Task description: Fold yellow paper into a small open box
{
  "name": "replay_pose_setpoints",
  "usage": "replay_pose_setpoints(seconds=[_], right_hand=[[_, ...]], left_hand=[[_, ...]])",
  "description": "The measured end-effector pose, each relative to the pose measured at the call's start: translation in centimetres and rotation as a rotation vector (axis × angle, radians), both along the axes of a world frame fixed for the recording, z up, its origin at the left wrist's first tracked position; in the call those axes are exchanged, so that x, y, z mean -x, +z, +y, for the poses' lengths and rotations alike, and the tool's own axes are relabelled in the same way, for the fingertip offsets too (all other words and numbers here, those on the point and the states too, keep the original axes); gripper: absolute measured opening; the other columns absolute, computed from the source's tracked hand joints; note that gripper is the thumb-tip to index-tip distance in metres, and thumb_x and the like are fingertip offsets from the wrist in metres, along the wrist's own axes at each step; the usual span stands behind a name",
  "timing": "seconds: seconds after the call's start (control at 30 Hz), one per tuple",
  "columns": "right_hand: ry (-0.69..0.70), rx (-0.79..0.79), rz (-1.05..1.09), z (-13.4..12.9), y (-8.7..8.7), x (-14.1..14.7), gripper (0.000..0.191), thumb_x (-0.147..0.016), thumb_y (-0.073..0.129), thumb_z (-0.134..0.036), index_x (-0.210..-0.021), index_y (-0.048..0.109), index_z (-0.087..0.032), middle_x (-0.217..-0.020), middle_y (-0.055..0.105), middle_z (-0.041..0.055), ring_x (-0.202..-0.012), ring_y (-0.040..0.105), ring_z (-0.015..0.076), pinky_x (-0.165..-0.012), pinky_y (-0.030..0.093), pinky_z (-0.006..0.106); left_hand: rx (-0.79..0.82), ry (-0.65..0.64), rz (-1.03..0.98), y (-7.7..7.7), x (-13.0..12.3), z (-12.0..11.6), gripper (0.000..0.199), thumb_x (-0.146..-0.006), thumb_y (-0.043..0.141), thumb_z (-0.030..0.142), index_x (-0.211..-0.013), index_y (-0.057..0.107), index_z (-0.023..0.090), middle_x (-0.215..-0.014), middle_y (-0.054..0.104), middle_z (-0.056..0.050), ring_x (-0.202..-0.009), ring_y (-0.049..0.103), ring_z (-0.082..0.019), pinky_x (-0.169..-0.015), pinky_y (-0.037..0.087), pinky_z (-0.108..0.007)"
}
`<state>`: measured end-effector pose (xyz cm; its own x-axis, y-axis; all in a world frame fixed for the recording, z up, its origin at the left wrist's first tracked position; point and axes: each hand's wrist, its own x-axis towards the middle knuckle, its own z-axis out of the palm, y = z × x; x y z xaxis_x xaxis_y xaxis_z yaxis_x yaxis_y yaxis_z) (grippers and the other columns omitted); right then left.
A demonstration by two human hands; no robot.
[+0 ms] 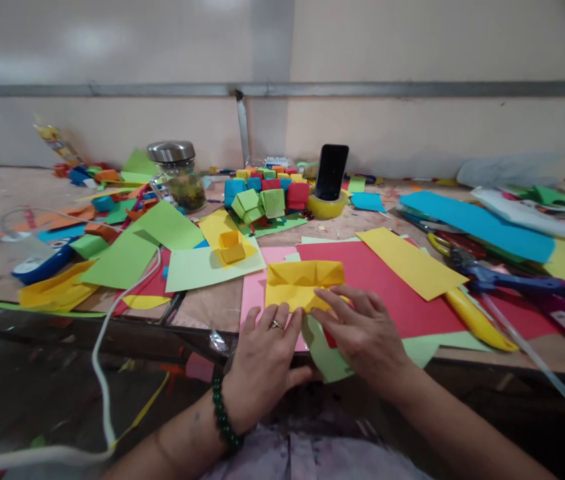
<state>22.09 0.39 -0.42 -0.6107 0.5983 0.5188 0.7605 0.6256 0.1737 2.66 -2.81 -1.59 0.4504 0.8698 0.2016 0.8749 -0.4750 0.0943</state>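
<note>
A folded piece of yellow paper (305, 275) with creases lies at the table's front edge, its far side raised. The fingers of my left hand (268, 357) bend over its near edge and press it down, the thumb apart below. On its right part, my right hand (365, 327) holds the paper with bent fingertips; the grip underneath is partly hidden. Beneath the paper are a pink sheet (253, 293), a red sheet (387, 287) and a pale green sheet (323, 353). To the left, a small yellow folded paper box (232, 247) sits on pale green paper (197, 269).
Coloured folded paper cubes (273, 202) are heaped behind. Near them stand a glass jar (182, 180) and a phone (331, 172) in a tape roll (327, 207). Right are a yellow-handled cutter (479, 320) and pliers (507, 277). A white cable (102, 360) crosses the left edge.
</note>
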Motion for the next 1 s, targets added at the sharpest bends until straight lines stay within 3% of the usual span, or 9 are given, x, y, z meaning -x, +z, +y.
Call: replay_pose_setpoints(seconds=[0.13, 0.3, 0.5, 0.73, 0.9, 1.0], right_hand=[[0.000, 0.092, -0.114, -0.7, 0.7, 0.6, 0.027, -0.086, 0.055, -0.013, -0.107, 0.069, -0.021, -0.124, 0.066, 0.0066, -0.116, 0.051, 0.0269, -0.100, 0.033, 0.043], [0.008, 0.242, -0.082, -0.3, 0.5, -0.8, 0.022, -0.084, 0.055, -0.010, -0.098, 0.070, -0.015, -0.099, 0.072, 0.0084, -0.087, 0.058, 0.0251, -0.077, 0.045, 0.039], [-0.057, 0.253, -0.030, -0.4, -0.4, -3.5, 0.033, -0.080, 0.046, 0.001, -0.099, 0.070, -0.011, -0.097, 0.071, 0.0116, -0.091, 0.057, 0.0256, -0.079, 0.047, 0.036], [-0.099, 0.270, -0.004, -0.3, -0.4, -3.6, 0.035, -0.078, 0.046, 0.003, -0.096, 0.071, -0.013, -0.093, 0.072, 0.0095, -0.088, 0.058, 0.0246, -0.078, 0.047, 0.035], [-0.160, 0.296, -0.031, -0.4, -0.2, -3.2, 0.034, -0.078, 0.048, 0.002, -0.093, 0.072, -0.016, -0.091, 0.072, 0.0088, -0.085, 0.060, 0.0233, -0.075, 0.047, 0.033], [-0.212, 0.322, -0.028, -0.6, -0.2, -3.1, 0.032, -0.079, 0.048, 0.000, -0.090, 0.072, -0.018, -0.089, 0.071, 0.0077, -0.085, 0.062, 0.0226, -0.067, 0.047, 0.030]], left_hand=[[0.040, -0.021, 0.012, 0.8, -0.2, 0.1, 0.083, -0.071, 0.070, 0.062, -0.135, 0.048, 0.014, -0.128, 0.059, -0.013, -0.118, 0.049, -0.031, -0.103, 0.031, -0.050], [0.021, -0.030, 0.019, 0.7, 0.0, 0.0, 0.082, -0.074, 0.065, 0.064, -0.136, 0.047, 0.014, -0.129, 0.060, -0.013, -0.117, 0.050, -0.031, -0.101, 0.032, -0.051], [-0.006, -0.016, 0.012, 0.2, 0.3, -0.3, 0.082, -0.077, 0.057, 0.069, -0.136, 0.047, 0.013, -0.132, 0.058, -0.012, -0.119, 0.048, -0.033, -0.101, 0.030, -0.052], [-0.067, 0.041, 0.023, 0.5, 0.4, -0.9, 0.077, -0.079, 0.051, 0.071, -0.130, 0.053, 0.013, -0.128, 0.061, -0.014, -0.115, 0.051, -0.033, -0.099, 0.032, -0.051], [-0.096, 0.161, 0.052, 1.1, 2.5, -1.1, 0.065, -0.081, 0.054, 0.065, -0.119, 0.061, 0.012, -0.114, 0.066, -0.015, -0.109, 0.054, -0.034, -0.095, 0.035, -0.052], [-0.121, 0.121, 0.027, 1.5, 4.0, -0.7, 0.052, -0.086, 0.052, 0.060, -0.113, 0.065, 0.017, -0.110, 0.066, -0.012, -0.107, 0.054, -0.032, -0.096, 0.035, -0.052]])
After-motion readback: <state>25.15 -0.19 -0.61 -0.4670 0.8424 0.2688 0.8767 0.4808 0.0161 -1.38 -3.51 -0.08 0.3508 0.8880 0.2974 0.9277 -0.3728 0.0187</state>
